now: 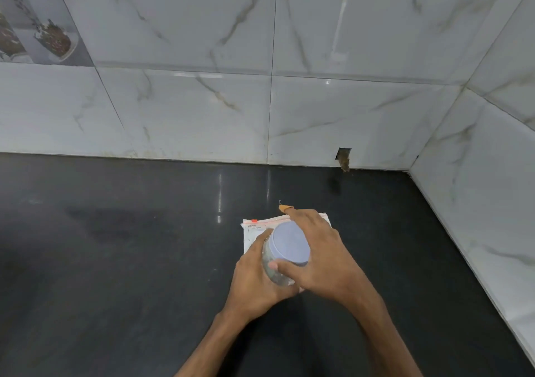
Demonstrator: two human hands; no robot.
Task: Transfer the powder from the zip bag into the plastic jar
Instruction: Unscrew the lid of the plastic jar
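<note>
The clear plastic jar [273, 274], held by the left grip [256, 287] with the right grip [322, 250] clasping its pale blue round lid [289, 243], overlaps the white zip bag [254, 230] at 12 o'clock on the black table [115, 261], where a jerky twist could tip it.

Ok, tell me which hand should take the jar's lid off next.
Right. The right hand lies over the lid, thumb at its rim; the left hand grips the jar below and can steady it.
</note>
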